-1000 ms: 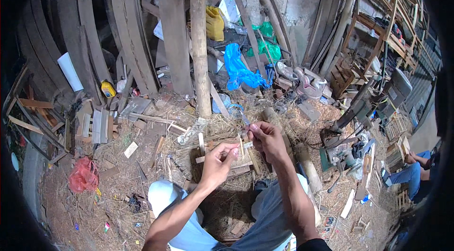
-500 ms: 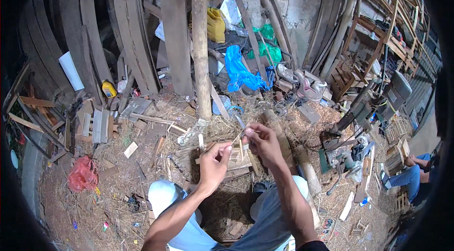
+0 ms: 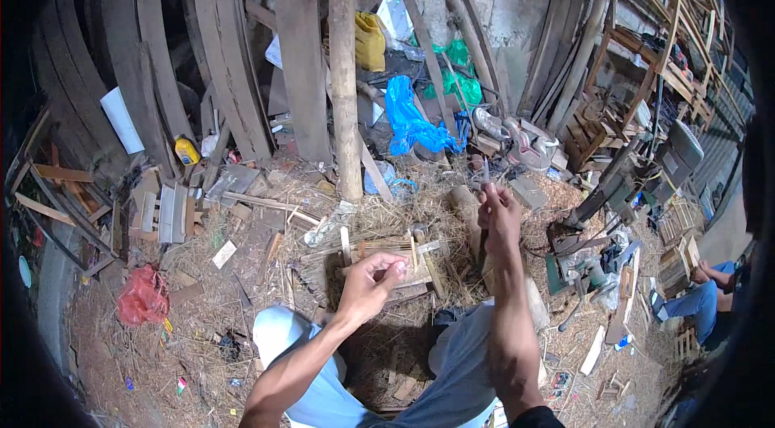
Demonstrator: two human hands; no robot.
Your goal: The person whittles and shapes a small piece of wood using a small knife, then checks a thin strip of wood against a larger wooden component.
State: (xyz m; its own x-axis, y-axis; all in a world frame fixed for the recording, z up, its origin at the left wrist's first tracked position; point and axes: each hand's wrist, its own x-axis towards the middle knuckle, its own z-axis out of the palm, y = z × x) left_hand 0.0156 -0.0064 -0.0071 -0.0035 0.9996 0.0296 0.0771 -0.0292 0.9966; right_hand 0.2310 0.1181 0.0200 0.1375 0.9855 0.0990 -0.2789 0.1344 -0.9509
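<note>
My right hand [image 3: 500, 222] is raised at centre right, closed around a small knife with its narrow blade [image 3: 485, 170] pointing up. Lower and further left is my left hand [image 3: 373, 287], with thumb and fingertips pinched together. Whatever lies in that pinch is too small to make out. Just beyond my left fingertips, a thin pale stick [image 3: 414, 254] stands near a low wooden piece [image 3: 395, 296] between my knees. Split slats and straw surround it.
A wooden post [image 3: 343, 89] rises ahead, before leaning planks and a blue plastic bag [image 3: 412, 121]. At the left lies a red plastic bag [image 3: 143, 296]. A metal machine [image 3: 593, 210] stands right, and another person [image 3: 710, 291] sits at the far right.
My right hand has moved right and up with the knife, away from my left hand. My left hand has stayed nearly in place; the thin sliver between the hands no longer shows.
</note>
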